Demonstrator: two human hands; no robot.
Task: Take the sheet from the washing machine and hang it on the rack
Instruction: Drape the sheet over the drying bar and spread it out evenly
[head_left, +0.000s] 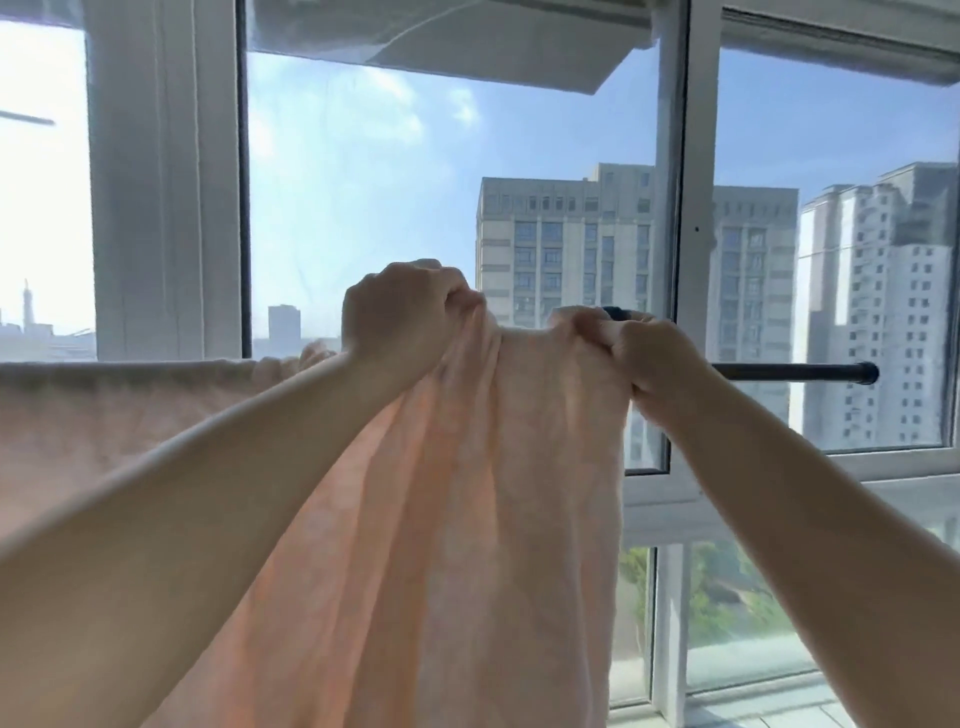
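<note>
A pale peach sheet hangs in long folds in front of me, its top edge raised at the height of the rack's black bar. My left hand is shut on a bunch of the top edge at centre. My right hand grips the sheet's right corner right at the bar. To the left, the sheet lies draped over the bar and hides it. Only the bar's right end and a short dark stub above my right hand show.
A big white-framed window stands just behind the rack, with tall buildings and sky outside. A wide white frame post rises at the left. The bar's capped end lies near the right frame.
</note>
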